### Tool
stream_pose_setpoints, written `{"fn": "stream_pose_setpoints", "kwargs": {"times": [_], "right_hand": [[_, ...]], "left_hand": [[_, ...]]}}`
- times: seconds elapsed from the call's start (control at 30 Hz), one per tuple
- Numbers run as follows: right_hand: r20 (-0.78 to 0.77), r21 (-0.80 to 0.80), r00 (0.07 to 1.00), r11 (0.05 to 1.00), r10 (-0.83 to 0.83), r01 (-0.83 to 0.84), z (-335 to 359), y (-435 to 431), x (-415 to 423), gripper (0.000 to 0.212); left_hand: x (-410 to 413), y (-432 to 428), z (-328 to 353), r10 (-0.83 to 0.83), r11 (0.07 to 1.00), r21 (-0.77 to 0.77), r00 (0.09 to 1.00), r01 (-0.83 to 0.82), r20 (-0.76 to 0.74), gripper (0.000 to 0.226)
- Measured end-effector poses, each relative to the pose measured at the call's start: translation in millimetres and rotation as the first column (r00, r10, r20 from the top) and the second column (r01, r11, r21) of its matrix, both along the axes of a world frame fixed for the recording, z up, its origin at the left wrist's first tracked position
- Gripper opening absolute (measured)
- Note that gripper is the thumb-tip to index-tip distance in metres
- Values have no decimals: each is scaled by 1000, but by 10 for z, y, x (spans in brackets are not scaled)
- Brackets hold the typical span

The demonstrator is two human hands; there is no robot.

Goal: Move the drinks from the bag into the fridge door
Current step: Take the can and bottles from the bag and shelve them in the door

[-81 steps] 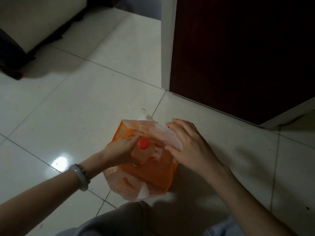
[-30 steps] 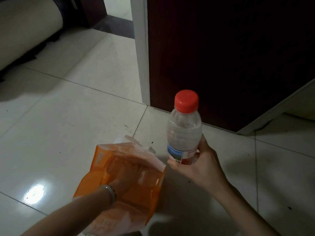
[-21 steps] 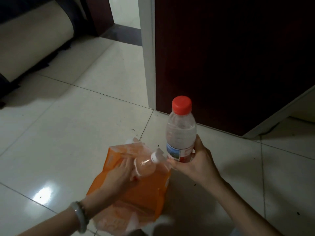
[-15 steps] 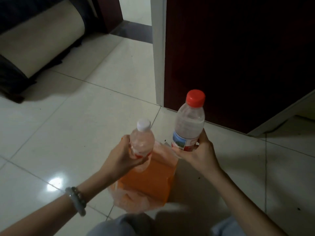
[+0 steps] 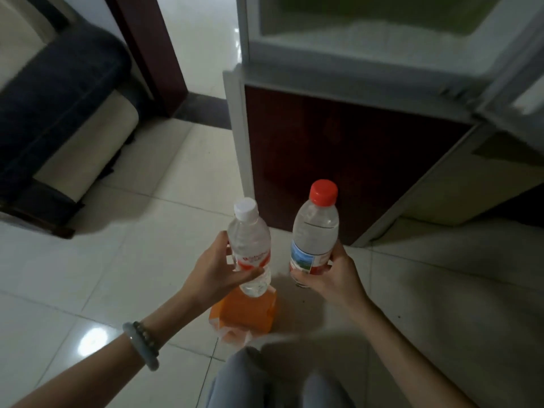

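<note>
left hand (image 5: 219, 272) grips white-capped bottle (image 5: 250, 248) upright | right hand (image 5: 334, 278) grips red-capped bottle (image 5: 315, 231) | orange bag (image 5: 244, 316) on floor tiles (image 5: 123, 260) below

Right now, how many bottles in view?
2: the white-capped bottle in the left hand, the red-capped bottle in the right hand. The orange bag below them could hide more.

Home interior: sofa (image 5: 59, 92), tiled floor (image 5: 117, 260), fridge (image 5: 353, 83).
</note>
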State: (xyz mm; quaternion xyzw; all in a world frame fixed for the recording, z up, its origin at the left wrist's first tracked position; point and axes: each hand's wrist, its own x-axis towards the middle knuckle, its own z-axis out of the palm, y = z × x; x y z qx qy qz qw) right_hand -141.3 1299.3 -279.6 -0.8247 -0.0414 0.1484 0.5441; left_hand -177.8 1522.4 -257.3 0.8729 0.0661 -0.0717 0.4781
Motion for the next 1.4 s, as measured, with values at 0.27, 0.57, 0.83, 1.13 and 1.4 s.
{"fn": "stream_pose_setpoints", "kwargs": {"times": [0.27,0.57,0.83,1.13,1.4], "right_hand": [[79,-27,986,988,-148,150,2184,-337,-150,72],[134,38,913,922,-386,385,3270,-864,-388,66],[188,60,803,823,-565,565,3537,-1881,-710,67],[310,21,581,617,-752,787,3398,-3501,-692,69],[275,24,526,553,-805,833,3023,-4092,-517,60]], "left_hand": [[253,-252,2254,-246,969,44,955,242,168,75],[736,-812,3315,-473,874,29,838,484,271,77],[844,-2171,3551,-609,720,-156,724,676,324,82],[955,-3803,3453,-652,661,-124,648,740,394,77],[1049,-4702,3168,-641,672,-133,663,728,387,72]]}}
